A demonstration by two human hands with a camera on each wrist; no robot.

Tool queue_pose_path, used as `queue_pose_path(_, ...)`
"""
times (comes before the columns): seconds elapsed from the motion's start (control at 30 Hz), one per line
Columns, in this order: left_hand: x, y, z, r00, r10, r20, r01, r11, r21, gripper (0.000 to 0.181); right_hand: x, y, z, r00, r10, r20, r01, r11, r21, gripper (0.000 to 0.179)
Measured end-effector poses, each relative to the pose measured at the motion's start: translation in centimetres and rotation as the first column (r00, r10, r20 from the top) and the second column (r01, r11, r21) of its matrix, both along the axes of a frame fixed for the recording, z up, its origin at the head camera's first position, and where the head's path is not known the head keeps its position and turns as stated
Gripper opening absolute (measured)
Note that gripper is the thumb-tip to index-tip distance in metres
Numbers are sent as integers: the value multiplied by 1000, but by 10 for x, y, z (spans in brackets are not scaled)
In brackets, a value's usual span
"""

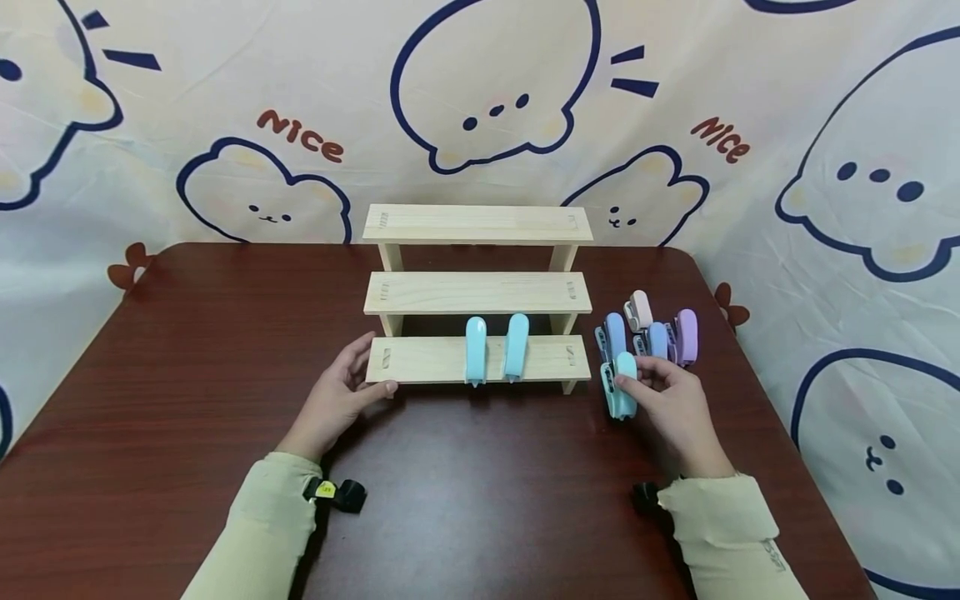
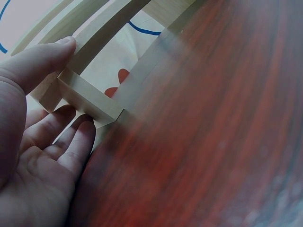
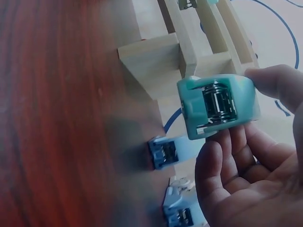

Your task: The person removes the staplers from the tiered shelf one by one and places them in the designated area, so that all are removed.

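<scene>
Sleeved left hand (image 1: 336,400) grips rack (image 1: 477,292), right hand (image 1: 675,404) pinches turquoise clip (image 3: 220,104); backdrop (image 1: 495,58) reads "Nice".

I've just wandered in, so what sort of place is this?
Probably an indoor activity corner, though the wider room is out of view: a dark table, cartoon-printed sheeting behind and beside it, and a three-tier wooden rack bearing two light-blue clips.

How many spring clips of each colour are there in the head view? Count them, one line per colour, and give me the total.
Turquoise spring clips: 3
Blue spring clips: 2
Purple spring clip: 1
Whitish spring clip: 1
Total: 7
</scene>
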State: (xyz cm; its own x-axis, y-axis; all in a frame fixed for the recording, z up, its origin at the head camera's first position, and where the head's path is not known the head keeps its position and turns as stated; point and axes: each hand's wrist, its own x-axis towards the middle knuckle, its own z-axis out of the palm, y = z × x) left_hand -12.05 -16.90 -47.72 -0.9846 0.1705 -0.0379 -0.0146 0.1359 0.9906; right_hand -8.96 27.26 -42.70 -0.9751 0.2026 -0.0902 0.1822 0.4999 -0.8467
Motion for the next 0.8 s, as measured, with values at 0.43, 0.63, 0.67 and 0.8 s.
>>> queue_pose_path(0.43, 0, 0, -1, 1000, 4, 9, -4, 1000, 4, 91, 2, 8, -7, 997, -7, 74, 10, 999, -37, 49)
queue_pose_path(0.63, -1, 0, -1, 1000, -2, 5, 2, 1000, 10, 91, 3, 10, -10, 995, -8, 103, 12, 999, -38, 50)
queue_pose_path(0.67, -1, 0, -1, 1000, -2, 4, 2, 1000, 9, 91, 3, 10, -11, 994, -6, 105, 10, 999, -36, 49)
queue_pose_path(0.8, -1, 0, -1, 1000, -2, 0, 2, 1000, 6, 91, 5, 12, -14, 995, 1, 100, 2, 999, -33, 48)
